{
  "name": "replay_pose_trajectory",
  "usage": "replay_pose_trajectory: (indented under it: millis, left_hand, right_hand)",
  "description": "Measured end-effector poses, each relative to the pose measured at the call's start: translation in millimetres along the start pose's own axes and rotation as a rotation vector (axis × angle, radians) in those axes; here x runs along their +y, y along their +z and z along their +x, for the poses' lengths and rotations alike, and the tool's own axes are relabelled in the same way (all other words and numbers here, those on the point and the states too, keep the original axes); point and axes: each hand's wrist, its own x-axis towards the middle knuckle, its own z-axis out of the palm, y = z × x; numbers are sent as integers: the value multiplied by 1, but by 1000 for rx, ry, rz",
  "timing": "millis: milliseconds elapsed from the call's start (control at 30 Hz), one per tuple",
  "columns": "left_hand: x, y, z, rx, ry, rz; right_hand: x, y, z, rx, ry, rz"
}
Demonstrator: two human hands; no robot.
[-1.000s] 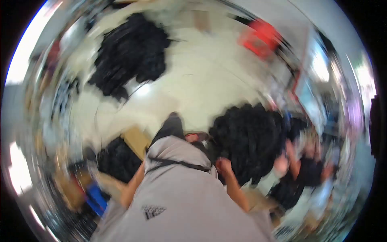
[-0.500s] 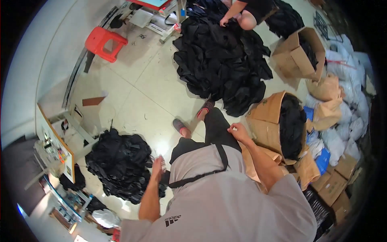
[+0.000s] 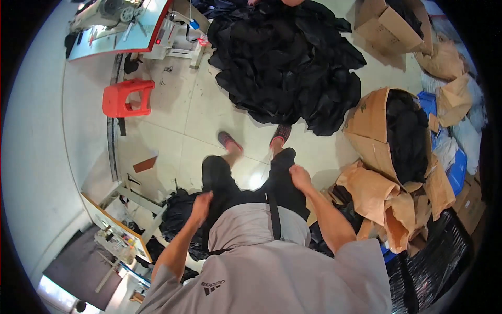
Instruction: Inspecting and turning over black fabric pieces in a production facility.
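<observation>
My left hand (image 3: 201, 207) is closed against the outer side of my left trouser leg, and it seems to pinch the cloth. My right hand (image 3: 300, 179) is likewise closed at the outer side of the right leg of my black trousers (image 3: 281, 180). Its fingertips are partly hidden. Both knees are bent. In front of my feet spreads a large heap of black cloth pieces (image 3: 293, 68). A smaller black heap (image 3: 179, 213) lies beside my left hand, partly covered by my arm and leg.
At the left stand a red stool (image 3: 123, 99) and a sewing machine table (image 3: 115, 44). To the right are an open carton (image 3: 371, 131) full of black cloth, brown paper bags (image 3: 368, 193) and another carton (image 3: 387, 26). Part of another person shows at the top edge.
My view has shifted and turned, and my knees are more bent. The left hand has come from open beside my hip to closed at the trouser leg. The right stays at its leg.
</observation>
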Motion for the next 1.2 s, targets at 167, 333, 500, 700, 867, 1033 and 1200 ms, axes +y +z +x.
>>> replay_pose_trajectory:
  millis: [167, 333, 500, 700, 867, 1033, 1200]
  left_hand:
    - [53, -48, -31, -4, 186, 342]
    - [166, -89, 274, -705, 592, 921]
    - [381, 23, 631, 478, 1605, 551]
    - [358, 119, 743, 532, 1493, 381]
    - [331, 71, 736, 306, 1286, 215]
    - [332, 35, 644, 162, 1883, 338]
    - [320, 13, 534, -845, 1845, 511]
  right_hand:
    - [-58, -9, -118, 13, 0, 119]
    - [-55, 74, 6, -429, -524, -299]
    - [-31, 111, 224, -1075, -494, 82]
    - [-10, 71, 276, -240, -308, 305]
    - [-33, 117, 257, 318, -77, 1019]
    - [-87, 128, 257, 567, -7, 676]
    - [-146, 112, 313, 823, -305, 914]
